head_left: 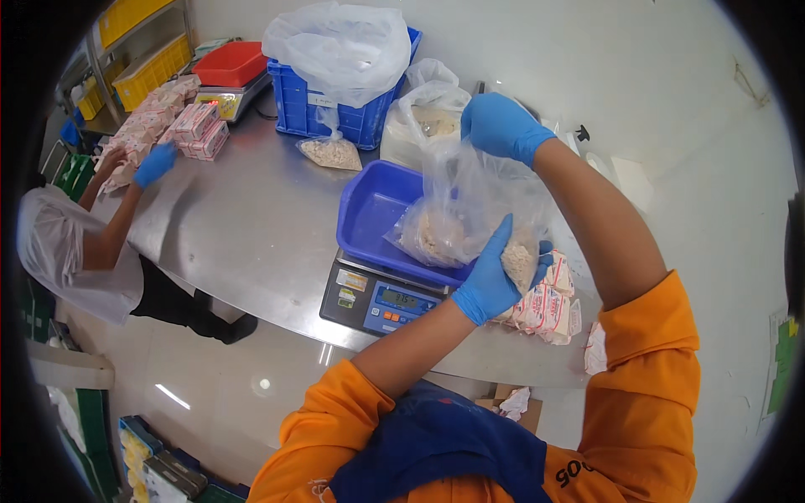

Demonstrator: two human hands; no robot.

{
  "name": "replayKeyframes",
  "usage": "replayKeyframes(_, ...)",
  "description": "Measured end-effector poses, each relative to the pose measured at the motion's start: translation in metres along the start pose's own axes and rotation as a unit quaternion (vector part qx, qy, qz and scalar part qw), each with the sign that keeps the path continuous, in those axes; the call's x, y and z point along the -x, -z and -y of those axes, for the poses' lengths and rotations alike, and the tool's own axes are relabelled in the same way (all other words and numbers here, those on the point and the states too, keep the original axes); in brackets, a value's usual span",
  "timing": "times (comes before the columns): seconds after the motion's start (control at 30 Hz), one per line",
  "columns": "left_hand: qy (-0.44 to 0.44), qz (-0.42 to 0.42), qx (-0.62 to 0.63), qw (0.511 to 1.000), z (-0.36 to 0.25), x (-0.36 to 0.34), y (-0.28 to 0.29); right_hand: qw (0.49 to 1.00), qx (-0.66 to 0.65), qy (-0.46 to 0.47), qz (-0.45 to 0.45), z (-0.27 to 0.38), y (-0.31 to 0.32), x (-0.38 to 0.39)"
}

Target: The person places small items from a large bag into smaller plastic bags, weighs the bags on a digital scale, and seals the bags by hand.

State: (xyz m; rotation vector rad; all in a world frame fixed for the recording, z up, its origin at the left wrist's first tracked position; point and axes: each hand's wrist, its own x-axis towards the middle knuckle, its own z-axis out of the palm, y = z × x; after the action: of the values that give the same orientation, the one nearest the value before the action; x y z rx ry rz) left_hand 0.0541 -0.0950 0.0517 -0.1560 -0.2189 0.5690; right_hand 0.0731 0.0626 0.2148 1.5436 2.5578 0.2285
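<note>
My left hand (490, 281), in a blue glove, cups the bottom of a clear plastic bag (521, 256) with pale crumbly bits gathered low in it. Higher up, my right hand (503, 127), also gloved, is closed at the upper end of the bag's loose film. Just left of the held bag, another clear bag (432, 230) of pale bits rests in a blue plastic tray (362, 214). That tray sits on a digital scale (390, 303) with a lit display. Behind my right hand stands a large open translucent bag (407, 138) with pale contents.
A blue crate (298, 96) with a plastic liner stands at the back, a filled bag (331, 153) before it. Printed paper packs (545, 312) lie right of the scale. At left, a co-worker (80, 243) handles packs (197, 126) near a red tray (231, 63).
</note>
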Motion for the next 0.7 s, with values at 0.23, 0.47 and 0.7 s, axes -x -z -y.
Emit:
replayKeyframes(0.23, -0.035, -0.071, -0.122, 0.989, 0.018, 0.004, 0.012, 0.982, -0.172, -0.062, -0.045, -0.012, 0.028, 0.066)
replayKeyframes(0.47, -0.076, -0.078, -0.323, 0.94, 0.031, 0.023, 0.04, 0.89, -0.388, -0.192, -0.144, -0.035, 0.005, 0.19)
replayKeyframes(0.7, -0.065, -0.131, -0.534, 0.833, 0.034, 0.035, 0.074, 0.734, -0.54, -0.312, -0.271, -0.043, -0.086, 0.337)
